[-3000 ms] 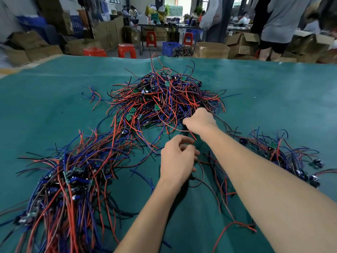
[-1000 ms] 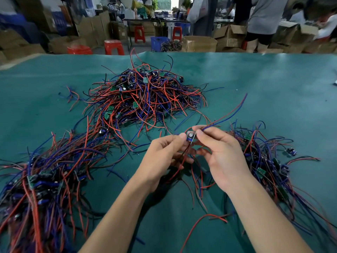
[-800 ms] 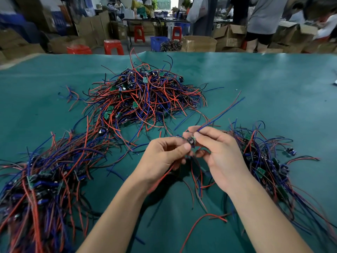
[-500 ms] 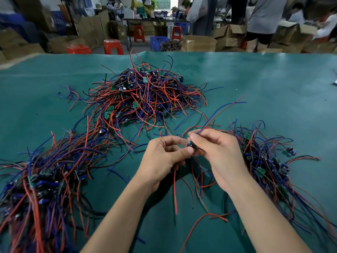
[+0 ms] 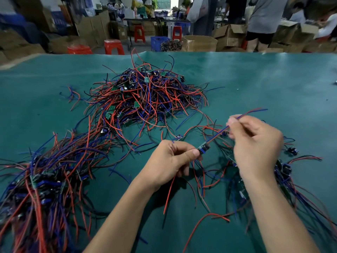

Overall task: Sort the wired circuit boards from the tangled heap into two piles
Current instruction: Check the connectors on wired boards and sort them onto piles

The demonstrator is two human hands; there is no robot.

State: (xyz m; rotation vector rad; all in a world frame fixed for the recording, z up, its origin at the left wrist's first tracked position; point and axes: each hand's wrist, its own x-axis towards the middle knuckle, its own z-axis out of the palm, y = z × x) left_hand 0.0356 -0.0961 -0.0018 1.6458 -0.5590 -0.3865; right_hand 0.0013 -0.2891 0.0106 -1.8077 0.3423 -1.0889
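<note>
A tangled heap [image 5: 145, 99] of small green circuit boards with red, blue and black wires lies at the far middle of the green table [image 5: 264, 84]. A sorted pile [image 5: 45, 183] spreads at the near left, another pile [image 5: 284, 170] at the near right. My left hand [image 5: 169, 161] pinches one small circuit board [image 5: 203, 148] by its end, red wires hanging below. My right hand [image 5: 255, 143], slightly blurred, pinches that board's blue and red wire pair [image 5: 242, 115], drawn out straight up and to the right.
Beyond the table's far edge stand cardboard boxes [image 5: 198, 42], red stools [image 5: 113, 46] and a blue crate [image 5: 158, 42]. People stand at the back right [image 5: 262, 21]. Loose wires [image 5: 200, 220] lie on the table between my forearms.
My hands have moved apart. The right hand slid up and to the right along the blue and red wires, pulling them straight, while the left hand keeps the board.
</note>
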